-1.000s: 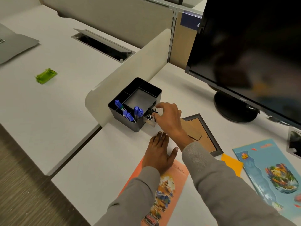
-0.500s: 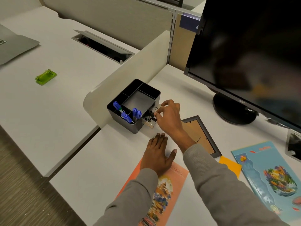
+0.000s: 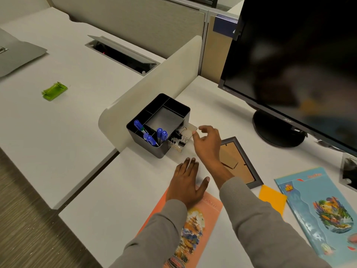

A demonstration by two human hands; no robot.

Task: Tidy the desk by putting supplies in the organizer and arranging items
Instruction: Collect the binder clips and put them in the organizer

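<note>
A black desk organizer (image 3: pixel 179 108) stands against the low divider, with several blue markers (image 3: pixel 160 132) upright in its front compartments. Its clear drawer (image 3: pixel 188 130) is pulled out to the right, and black binder clips (image 3: pixel 180 141) lie in it. My right hand (image 3: pixel 208 146) hovers just right of the drawer front with fingers apart, thumb close to the clear edge. My left hand (image 3: pixel 187 182) lies flat on the desk, palm down, heel on an orange booklet (image 3: pixel 195 225).
A picture frame (image 3: pixel 241 167) lies face down under my right wrist. A yellow note (image 3: pixel 272 198) and a blue booklet (image 3: pixel 324 209) lie to the right. The monitor (image 3: pixel 289 55) and its stand (image 3: pixel 274 130) fill the back right. A green clip (image 3: pixel 54 91) sits on the neighbouring desk.
The drawer has slid further out of the organizer, showing the binder clips. My right hand has moved right and its fingers have spread apart. The left hand has stayed put.
</note>
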